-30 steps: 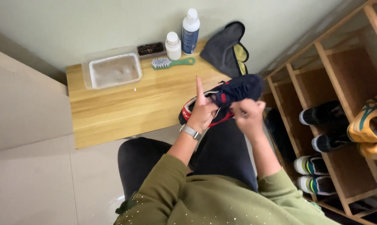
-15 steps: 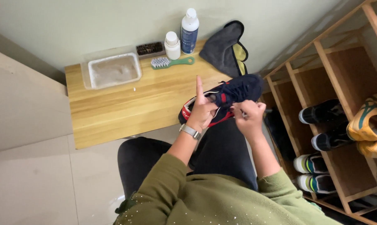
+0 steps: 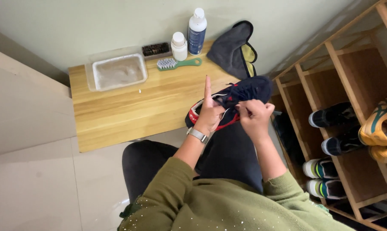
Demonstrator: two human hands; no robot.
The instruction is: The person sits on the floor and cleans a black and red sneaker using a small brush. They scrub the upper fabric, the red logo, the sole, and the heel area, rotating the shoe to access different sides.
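A dark navy sneaker (image 3: 244, 90) with a red and white sole rests on my lap, its toe toward the shoe rack. My left hand (image 3: 208, 114) grips its heel end, index finger pointing straight up. My right hand (image 3: 254, 116) pinches the lace or upper at the shoe's middle. A silver watch sits on my left wrist.
A low wooden table (image 3: 129, 107) carries a clear tub of cloudy water (image 3: 118, 72), a green-handled brush (image 3: 176, 63), a dark brush (image 3: 155, 49), two white bottles (image 3: 188, 36) and a grey and yellow cloth (image 3: 236, 48). A wooden shoe rack (image 3: 351, 81) with several shoes stands at the right.
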